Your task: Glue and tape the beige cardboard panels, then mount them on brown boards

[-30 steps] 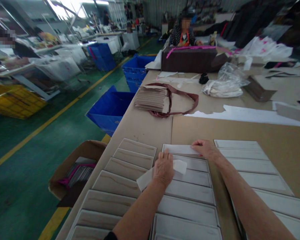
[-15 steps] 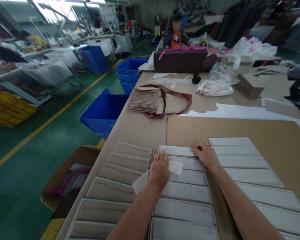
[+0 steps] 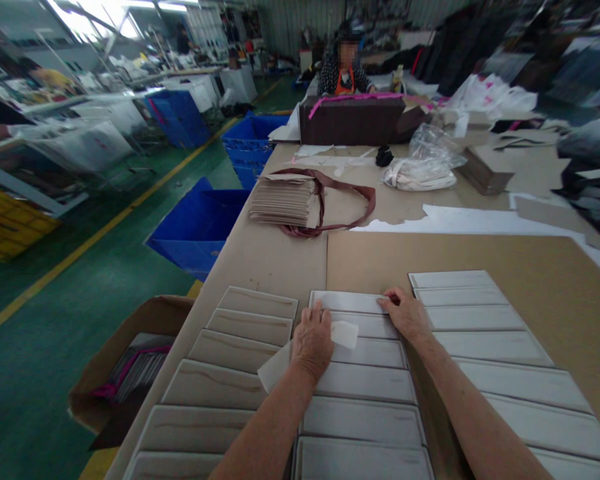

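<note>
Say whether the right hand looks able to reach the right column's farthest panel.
Likely yes: nothing visible blocks the right column's farthest panel, and the right hand is close by, though busy at the middle column's farthest panel.

No text, label, brand or number is readable. Marks like lettering on the farther blue bin [image 3: 247, 155] beside the table [image 3: 290, 257] are too small and blurred to make out; pink patches on the white plastic bag [image 3: 495, 93] form no legible word.
</note>
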`<state>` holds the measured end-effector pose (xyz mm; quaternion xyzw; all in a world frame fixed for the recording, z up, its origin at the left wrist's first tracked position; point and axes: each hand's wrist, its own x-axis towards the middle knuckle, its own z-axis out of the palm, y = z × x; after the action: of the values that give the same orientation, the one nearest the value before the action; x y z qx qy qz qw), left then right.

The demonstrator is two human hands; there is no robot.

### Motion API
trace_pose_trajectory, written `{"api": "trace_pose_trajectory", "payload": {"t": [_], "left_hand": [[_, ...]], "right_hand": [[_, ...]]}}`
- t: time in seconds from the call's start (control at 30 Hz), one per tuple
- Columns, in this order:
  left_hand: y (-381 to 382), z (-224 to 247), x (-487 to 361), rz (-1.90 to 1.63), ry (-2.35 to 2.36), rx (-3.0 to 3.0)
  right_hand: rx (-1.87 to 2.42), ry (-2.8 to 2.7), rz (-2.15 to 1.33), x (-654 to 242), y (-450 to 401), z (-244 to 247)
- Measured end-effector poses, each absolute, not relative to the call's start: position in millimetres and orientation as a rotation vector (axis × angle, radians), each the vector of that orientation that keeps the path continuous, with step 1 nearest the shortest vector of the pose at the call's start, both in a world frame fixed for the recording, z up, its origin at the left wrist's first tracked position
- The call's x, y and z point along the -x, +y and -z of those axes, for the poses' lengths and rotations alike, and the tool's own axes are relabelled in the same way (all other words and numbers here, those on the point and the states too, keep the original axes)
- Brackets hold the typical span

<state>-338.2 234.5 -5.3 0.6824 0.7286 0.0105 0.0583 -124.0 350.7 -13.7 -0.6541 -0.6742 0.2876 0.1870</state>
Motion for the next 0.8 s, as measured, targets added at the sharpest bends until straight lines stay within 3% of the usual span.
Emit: {"api": "trace_pose_trajectory", "payload": {"t": [0.8], "left_hand": [[233.2,6.7,339.3,-0.045,2.218,-2.109]], "right_hand": [[1.853,-1.747,-0.793,123.9,349.3,20.2]]}}
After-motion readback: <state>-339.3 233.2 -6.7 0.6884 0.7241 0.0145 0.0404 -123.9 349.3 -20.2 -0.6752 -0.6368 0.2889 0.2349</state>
